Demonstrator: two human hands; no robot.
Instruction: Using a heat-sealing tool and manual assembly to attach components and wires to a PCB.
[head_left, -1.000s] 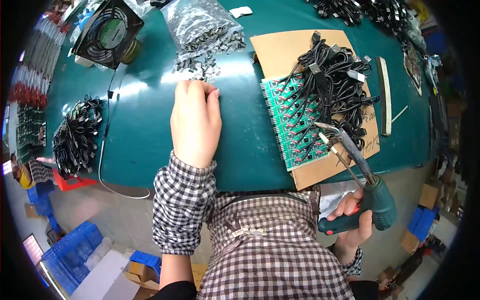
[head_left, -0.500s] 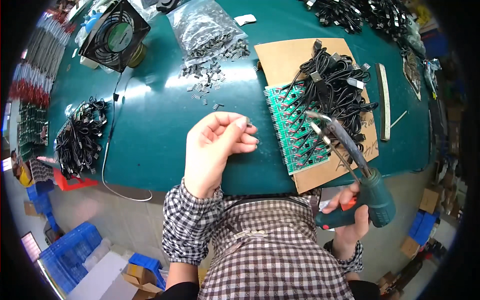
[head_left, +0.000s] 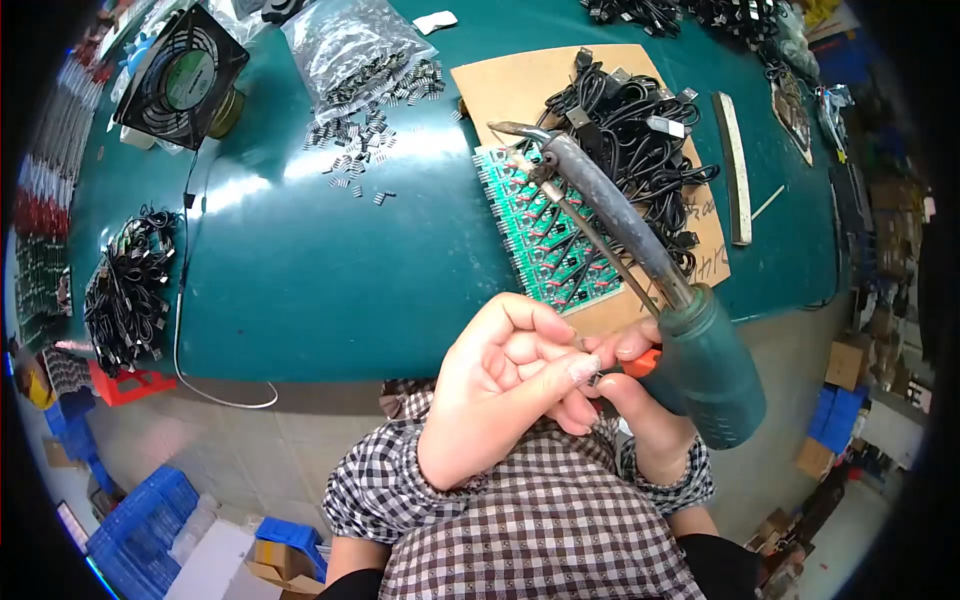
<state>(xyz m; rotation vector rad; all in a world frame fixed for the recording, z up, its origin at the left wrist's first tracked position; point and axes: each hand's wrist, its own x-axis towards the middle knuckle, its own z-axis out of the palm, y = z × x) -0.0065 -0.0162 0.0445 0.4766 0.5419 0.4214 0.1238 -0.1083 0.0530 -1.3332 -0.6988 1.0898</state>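
Over near edge of table (head_left: 310,290), left hand (head_left: 515,375) pinching connector (head_left: 595,379), right hand (head_left: 657,420) gripping soldering gun (head_left: 712,372), long axis slanting, pointing far-left across boards (head_left: 527,222); open room spreading leftward.

Head cam, fisheye, facing dn.

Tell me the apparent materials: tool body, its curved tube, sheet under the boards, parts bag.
Tool body: likely plastic, satin green; even colour, moulded-looking curves.
Curved tube: probably metal, dull grey; blotchy sheen.
Sheet: apparently cardboard, matte; plain tan face.
Parts bag: clear plastic film, glossy; wrinkles, highlights, parts showing through.
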